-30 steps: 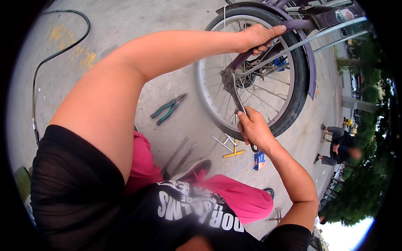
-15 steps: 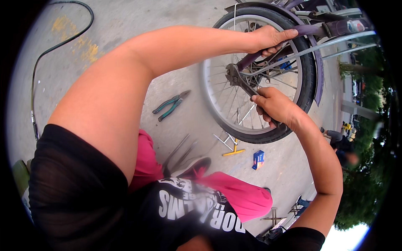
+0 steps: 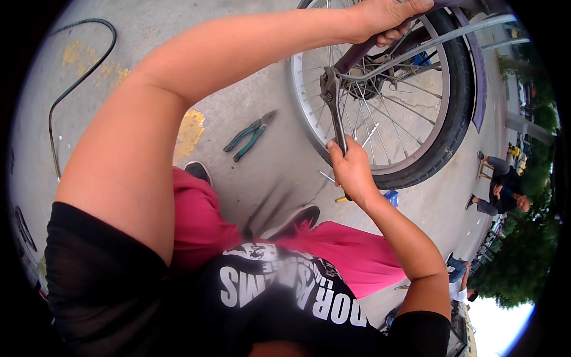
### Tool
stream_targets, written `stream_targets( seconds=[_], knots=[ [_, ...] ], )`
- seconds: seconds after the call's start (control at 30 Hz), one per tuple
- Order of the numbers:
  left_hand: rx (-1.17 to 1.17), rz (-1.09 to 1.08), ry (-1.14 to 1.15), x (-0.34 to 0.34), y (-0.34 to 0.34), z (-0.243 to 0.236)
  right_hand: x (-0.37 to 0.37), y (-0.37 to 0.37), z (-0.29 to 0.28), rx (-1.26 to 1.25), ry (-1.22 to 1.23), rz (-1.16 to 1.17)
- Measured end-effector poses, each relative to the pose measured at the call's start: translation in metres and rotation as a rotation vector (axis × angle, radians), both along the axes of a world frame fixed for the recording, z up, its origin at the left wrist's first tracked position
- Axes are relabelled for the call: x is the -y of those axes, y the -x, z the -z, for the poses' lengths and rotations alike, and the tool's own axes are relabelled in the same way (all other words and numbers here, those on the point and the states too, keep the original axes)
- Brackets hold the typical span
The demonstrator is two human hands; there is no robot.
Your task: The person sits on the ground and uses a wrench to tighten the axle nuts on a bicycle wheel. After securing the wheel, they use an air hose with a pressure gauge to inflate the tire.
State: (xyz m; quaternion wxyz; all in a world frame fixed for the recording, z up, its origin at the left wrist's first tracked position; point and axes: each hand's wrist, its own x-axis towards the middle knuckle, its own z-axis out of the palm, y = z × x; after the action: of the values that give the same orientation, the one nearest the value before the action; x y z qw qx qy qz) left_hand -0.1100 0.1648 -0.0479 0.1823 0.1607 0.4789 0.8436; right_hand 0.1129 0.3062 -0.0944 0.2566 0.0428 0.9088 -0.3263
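Observation:
My left hand (image 3: pixel 389 19) is wrapped round a purple tube of the bicycle frame (image 3: pixel 352 58) at the top of the view. My right hand (image 3: pixel 355 171) grips the handle of a dark adjustable wrench (image 3: pixel 336 110). The wrench's jaws sit at the wheel axle end, where the purple tube and a silver stay (image 3: pixel 410 53) meet; the nut itself is hidden. Behind the wrench stands the spoked wheel with its black tyre (image 3: pixel 457 98). Green-handled pliers (image 3: pixel 250 137) lie on the ground left of the wheel, apart from both hands.
A blue box (image 3: pixel 391 198) and a yellow-ended tool (image 3: pixel 341 200) lie partly hidden behind my right forearm. A black hose (image 3: pixel 113 37) curves over the concrete at far left. My shoe (image 3: pixel 297 221) is below the pliers. People sit at the right, one in dark clothes (image 3: pixel 505 184).
My right hand has swung the wrench handle down and leftward, so it points more nearly straight down. My left hand keeps its hold on the tube. The whole view has shifted.

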Motion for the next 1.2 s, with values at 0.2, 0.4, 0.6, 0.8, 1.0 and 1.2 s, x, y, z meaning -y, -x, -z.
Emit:
stream_targets(
  seconds=[0.2, 0.4, 0.6, 0.8, 1.0, 1.2],
  knots=[
    [-0.021, 0.016, 0.008, -0.006, 0.004, 0.007, 0.008, -0.022, 0.116, -0.12, 0.109, 0.218],
    [0.039, 0.059, 0.027, 0.0, 0.004, 0.003, 0.045, -0.012, 0.15, -0.292, 0.208, 0.278],
    [0.039, 0.033, 0.05, -0.006, 0.006, 0.0, 0.054, 0.002, 0.175, -0.442, 0.216, 0.29],
    [0.035, 0.142, 0.043, 0.0, 0.009, -0.001, 0.066, 0.015, 0.181, -0.55, 0.27, 0.313],
    [0.089, 0.118, 0.042, 0.001, 0.015, 0.003, 0.085, 0.031, 0.2, -0.576, 0.464, 0.364],
    [0.132, 0.205, 0.025, 0.017, 0.033, 0.009, 0.135, 0.038, 0.206, -0.564, 0.353, 0.466]
  ],
)
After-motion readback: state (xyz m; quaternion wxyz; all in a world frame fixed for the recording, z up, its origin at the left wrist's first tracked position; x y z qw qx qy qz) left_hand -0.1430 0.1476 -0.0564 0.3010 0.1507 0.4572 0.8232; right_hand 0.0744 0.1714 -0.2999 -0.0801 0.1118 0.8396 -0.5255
